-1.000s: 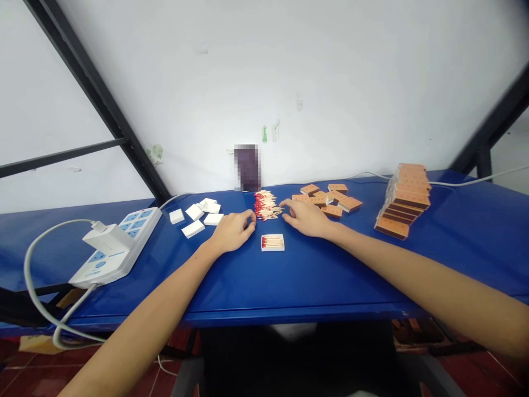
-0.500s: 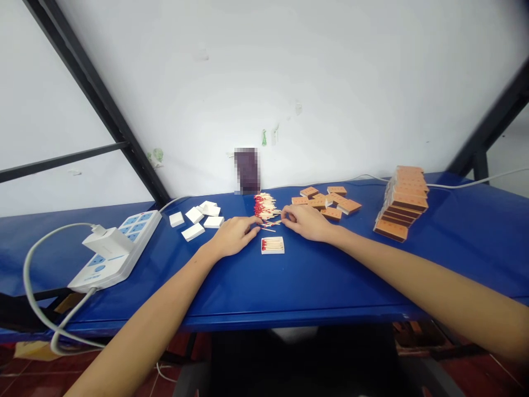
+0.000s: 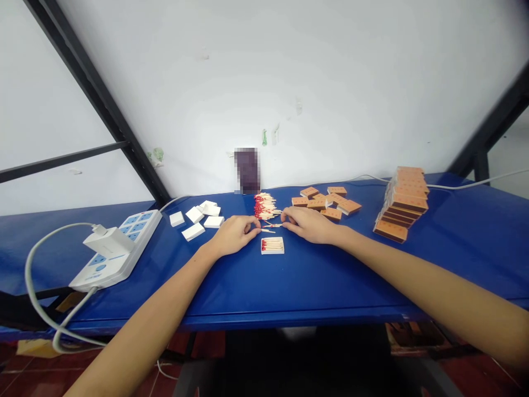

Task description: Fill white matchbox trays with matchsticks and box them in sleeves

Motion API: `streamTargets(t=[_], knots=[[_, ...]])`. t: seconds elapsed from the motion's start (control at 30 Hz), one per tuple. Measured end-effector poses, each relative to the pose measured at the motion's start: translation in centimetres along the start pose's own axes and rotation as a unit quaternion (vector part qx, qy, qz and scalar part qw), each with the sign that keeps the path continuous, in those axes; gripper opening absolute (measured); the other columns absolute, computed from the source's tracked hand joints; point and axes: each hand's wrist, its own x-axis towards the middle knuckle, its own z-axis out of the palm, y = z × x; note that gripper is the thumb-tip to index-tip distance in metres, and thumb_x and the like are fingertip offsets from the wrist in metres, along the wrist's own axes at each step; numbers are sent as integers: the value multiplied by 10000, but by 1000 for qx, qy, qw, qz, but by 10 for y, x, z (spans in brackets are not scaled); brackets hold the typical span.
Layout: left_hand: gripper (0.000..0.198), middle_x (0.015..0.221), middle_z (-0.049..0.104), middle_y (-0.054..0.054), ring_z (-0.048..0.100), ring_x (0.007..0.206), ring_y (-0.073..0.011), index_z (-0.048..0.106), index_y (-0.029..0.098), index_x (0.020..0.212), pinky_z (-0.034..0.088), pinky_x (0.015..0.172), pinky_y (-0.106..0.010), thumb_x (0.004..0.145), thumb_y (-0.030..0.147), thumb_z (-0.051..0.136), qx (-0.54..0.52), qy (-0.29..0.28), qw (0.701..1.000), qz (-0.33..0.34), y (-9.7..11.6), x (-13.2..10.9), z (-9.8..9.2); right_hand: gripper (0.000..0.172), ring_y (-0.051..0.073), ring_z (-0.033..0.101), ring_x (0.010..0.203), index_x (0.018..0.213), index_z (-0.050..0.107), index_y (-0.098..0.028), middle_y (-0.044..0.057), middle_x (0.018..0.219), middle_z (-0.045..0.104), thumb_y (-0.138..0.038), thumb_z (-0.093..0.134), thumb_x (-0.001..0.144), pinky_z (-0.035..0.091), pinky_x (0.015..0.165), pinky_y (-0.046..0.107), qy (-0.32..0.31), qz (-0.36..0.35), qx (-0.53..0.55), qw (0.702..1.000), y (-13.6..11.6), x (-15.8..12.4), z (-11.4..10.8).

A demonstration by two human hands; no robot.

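Observation:
A pile of red-headed matches [image 3: 264, 206] lies near the wall. A few loose matches [image 3: 271, 225] bridge the gap between my hands in front of it. My left hand [image 3: 235, 236] rests on the table, thumb and forefinger pinched at the head end of a match. Opposite it, my right hand [image 3: 309, 224] is curled, with its fingertips closed at the plain ends of the loose matches. Just below the hands sits a white matchbox tray [image 3: 273, 252], partly filled with matches, their heads to the left.
White trays [image 3: 193, 231] lie scattered at left, beside a power strip [image 3: 140, 226] with a plugged-in charger [image 3: 108, 244]. Brown matchboxes [image 3: 349, 207] lie loose behind my right hand. A leaning stack of matchboxes [image 3: 403, 204] stands farther right on the blue table [image 3: 322, 281].
The loose matches between my hands have shifted slightly. Both hands have stayed almost in place, and the tray has not moved.

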Motion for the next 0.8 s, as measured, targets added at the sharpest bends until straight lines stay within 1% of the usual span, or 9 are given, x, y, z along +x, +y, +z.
streamTargets(t=[0.07,0.17,0.27,0.43,0.53,0.67,0.8], knots=[[210,570,469,52,427,519,-113,669,198,920,285,538,-243,906,367,546,-13,-4,1000,3,1,0,0,113,157,539,749,980,557,-198,36,881,604,-265,471,955,340,638,262,-6,0,-1,1000,0,0,-1],[192,575,441,56,405,517,-105,669,194,885,297,542,-245,892,355,564,-25,-3,1000,14,3,0,0,124,155,540,741,941,558,-197,40,887,609,-258,452,962,340,634,262,-12,-10,-1,1000,0,0,-1],[191,601,452,44,426,545,-110,680,183,859,316,564,-251,884,337,569,-19,12,999,26,5,1,0,134,160,551,749,932,552,-193,51,904,621,-250,436,967,356,648,266,-11,-13,-2,1000,-1,-1,0],[198,638,480,17,472,610,-132,696,180,842,340,593,-253,882,323,564,-15,22,999,37,8,2,2,135,184,578,799,943,554,-185,73,941,645,-234,430,963,378,692,288,-10,-9,-27,1000,-1,0,3],[189,648,478,16,480,627,-134,685,182,831,355,607,-253,884,319,566,-19,30,998,48,10,3,4,138,185,584,805,941,552,-187,73,945,651,-241,428,967,376,685,284,-9,-7,-36,999,-3,0,3],[162,649,484,32,481,608,-132,648,186,945,352,605,-255,879,314,574,-12,41,998,44,10,2,6,135,176,583,771,933,543,-191,63,912,655,-258,433,971,360,649,273,-21,0,-33,999,-6,0,-1],[236,746,554,8,518,669,-149,624,191,1079,372,634,-267,878,303,569,19,61,996,58,10,0,8,134,180,586,782,920,545,-192,61,900,658,-258,438,966,351,652,273,-19,4,-27,999,-8,-1,-2]])
